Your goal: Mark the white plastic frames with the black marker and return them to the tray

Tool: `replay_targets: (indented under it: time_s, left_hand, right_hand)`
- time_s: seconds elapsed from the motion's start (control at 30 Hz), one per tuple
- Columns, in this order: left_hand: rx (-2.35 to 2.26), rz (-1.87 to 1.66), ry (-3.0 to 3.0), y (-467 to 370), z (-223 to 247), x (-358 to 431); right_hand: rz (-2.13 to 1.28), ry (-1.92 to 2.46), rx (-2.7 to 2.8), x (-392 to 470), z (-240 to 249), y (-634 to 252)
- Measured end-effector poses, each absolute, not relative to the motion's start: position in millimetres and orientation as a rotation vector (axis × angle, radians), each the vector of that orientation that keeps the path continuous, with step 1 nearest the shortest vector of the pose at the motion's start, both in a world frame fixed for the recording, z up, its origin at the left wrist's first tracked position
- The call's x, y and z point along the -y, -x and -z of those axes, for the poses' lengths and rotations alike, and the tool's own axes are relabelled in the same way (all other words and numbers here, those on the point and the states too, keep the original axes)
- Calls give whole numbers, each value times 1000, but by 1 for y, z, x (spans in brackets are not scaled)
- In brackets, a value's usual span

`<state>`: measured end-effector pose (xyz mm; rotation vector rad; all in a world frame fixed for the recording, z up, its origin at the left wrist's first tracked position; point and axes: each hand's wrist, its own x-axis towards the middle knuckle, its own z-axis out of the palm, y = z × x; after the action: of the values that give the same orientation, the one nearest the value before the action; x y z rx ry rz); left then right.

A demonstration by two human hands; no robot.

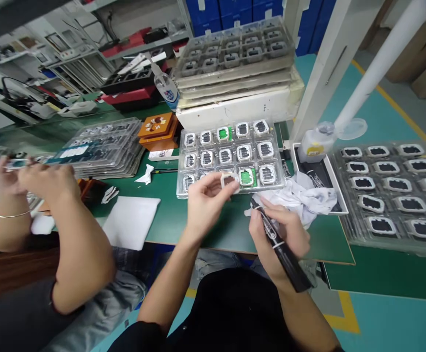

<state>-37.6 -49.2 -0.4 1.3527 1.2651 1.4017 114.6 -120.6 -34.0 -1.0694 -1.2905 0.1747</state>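
My left hand (207, 201) pinches a small white-rimmed square part (229, 180) over the front edge of a clear plastic tray (231, 194). Similar white-framed parts with dark centres sit in the tray's pockets, and two of the pockets show green. In my right hand (279, 229) is a black marker pen (276, 239), slanting down towards me, its upper end near the tray's front right corner. A crumpled white cloth (304, 195) lies just beyond that hand. Part of the tray is hidden behind my left fingers.
Stacked trays (235, 54) rise behind on a white box. A bottle (316, 142) stands in an open box at right, beside more filled trays (396, 190). Orange blocks (157, 131) and a white foam sheet (132, 222) are left. A co-worker's arms (77, 225) work at far left.
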Motion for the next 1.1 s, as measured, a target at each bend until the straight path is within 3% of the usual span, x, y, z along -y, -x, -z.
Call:
replay_targets:
  time_s: [0.3,0.73,0.87,1.1]
  left_hand:
    - [-1901,-1016,-1921,62,-33,-53]
    - [-2167,-745,-2111,44,-23,-47]
    - [-2213,-606,-2167,42,-25,-40]
    - [-2180,-536,-2297,44,-16,-30]
  right_hand:
    - [152,976,1881,128,40,-132]
    - [995,1055,2284,46,-29,-262]
    - [840,980,2371,18,-29,-274]
    - [364,950,2031,17,-39,-274]
